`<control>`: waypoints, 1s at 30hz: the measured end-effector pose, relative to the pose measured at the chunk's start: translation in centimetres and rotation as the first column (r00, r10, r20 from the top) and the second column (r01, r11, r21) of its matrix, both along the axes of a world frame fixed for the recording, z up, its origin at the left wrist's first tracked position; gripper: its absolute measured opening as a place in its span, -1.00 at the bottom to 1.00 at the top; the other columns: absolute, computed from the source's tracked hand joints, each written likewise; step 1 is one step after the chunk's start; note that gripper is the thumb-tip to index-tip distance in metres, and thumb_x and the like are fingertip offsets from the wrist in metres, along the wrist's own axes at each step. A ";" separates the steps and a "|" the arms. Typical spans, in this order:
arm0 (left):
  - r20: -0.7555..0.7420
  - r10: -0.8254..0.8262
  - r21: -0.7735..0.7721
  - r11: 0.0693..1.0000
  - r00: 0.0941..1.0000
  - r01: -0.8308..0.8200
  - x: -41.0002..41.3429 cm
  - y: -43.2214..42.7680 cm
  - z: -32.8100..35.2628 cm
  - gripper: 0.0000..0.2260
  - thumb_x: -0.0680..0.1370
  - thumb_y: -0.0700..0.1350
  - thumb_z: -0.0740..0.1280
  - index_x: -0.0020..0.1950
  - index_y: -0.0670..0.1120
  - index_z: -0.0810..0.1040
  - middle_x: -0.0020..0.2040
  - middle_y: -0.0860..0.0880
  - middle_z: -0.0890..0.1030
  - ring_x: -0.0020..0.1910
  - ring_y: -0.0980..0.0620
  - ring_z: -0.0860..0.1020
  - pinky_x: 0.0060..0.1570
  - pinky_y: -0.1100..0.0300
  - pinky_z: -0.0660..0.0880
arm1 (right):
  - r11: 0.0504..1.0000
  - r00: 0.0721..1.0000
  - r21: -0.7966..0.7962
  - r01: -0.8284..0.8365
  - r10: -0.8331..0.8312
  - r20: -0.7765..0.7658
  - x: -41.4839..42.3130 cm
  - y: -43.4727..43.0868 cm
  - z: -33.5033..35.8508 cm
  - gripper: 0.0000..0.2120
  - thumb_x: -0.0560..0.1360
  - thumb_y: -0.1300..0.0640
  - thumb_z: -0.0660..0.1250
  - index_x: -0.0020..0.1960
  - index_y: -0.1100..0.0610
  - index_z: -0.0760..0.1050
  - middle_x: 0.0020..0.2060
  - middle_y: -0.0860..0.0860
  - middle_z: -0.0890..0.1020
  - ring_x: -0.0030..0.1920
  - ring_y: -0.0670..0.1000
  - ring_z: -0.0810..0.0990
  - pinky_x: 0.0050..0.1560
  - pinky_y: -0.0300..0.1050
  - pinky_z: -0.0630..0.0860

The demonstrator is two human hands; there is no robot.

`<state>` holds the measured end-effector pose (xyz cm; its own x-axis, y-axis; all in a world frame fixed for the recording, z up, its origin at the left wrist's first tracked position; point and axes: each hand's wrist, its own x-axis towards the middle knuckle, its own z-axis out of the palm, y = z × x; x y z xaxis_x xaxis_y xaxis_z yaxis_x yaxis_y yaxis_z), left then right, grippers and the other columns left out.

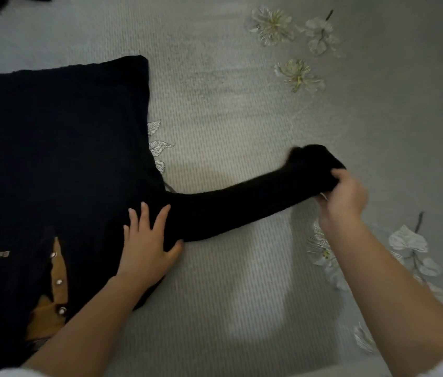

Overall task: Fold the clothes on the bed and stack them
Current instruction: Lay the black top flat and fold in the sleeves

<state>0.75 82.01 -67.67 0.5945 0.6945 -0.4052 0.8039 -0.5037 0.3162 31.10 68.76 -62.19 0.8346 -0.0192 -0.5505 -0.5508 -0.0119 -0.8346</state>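
Bedspread (228, 126) pale, ribbed, flower-printed; black garment (51, 159) spread flat.

A black knit long-sleeved top (60, 159) with a mustard snap-button placket lies flat on the pale ribbed bedspread printed with white flowers (242, 104), filling the left side. The left hand (147, 240) presses flat, fingers spread, at the shoulder. The right hand (342, 197) grips the cuff of the sleeve (231, 210), stretched out to the right.
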 end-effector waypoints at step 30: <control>0.190 -0.157 0.048 0.987 0.969 0.150 -0.8 -3.6 0.6 -0.53 0.57 0.17 -0.02 0.45 0.09 0.27 0.55 0.00 0.07 0.54 0.01 -0.07 0.45 -0.06 -0.05 | 0.978 0.978 -0.208 0.027 -0.069 -0.198 4.5 -11.3 -2.3 -0.74 0.51 0.09 0.33 0.13 0.21 0.45 -0.12 0.09 0.55 -0.17 -0.02 0.54 -0.11 -0.12 0.54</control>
